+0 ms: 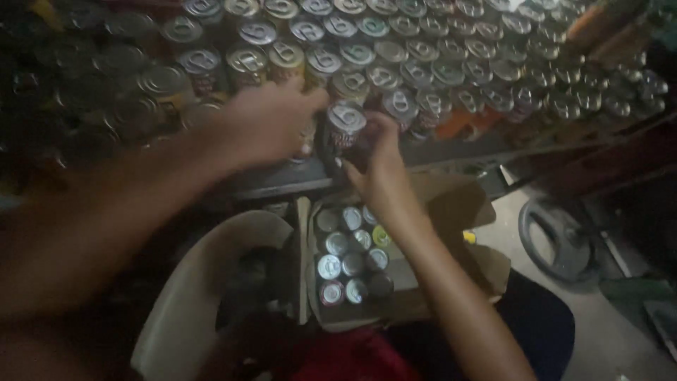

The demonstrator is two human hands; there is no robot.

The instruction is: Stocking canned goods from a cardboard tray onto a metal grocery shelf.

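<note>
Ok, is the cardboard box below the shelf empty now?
No, the cardboard box holds about a dozen upright cans, their round tops showing.

Head view. Left hand [264,123] and right hand [377,166] are both bare: no gloves, rings or watch are discernible in the dim light. Both forearms, entering from 8 o'clock and 5 o'clock, are uncovered to the frame edge, with no sleeve showing. At 6 o'clock lies red fabric, with dark blue fabric toward 5 o'clock, apparently worn clothing; details are too dark to resolve.
</note>
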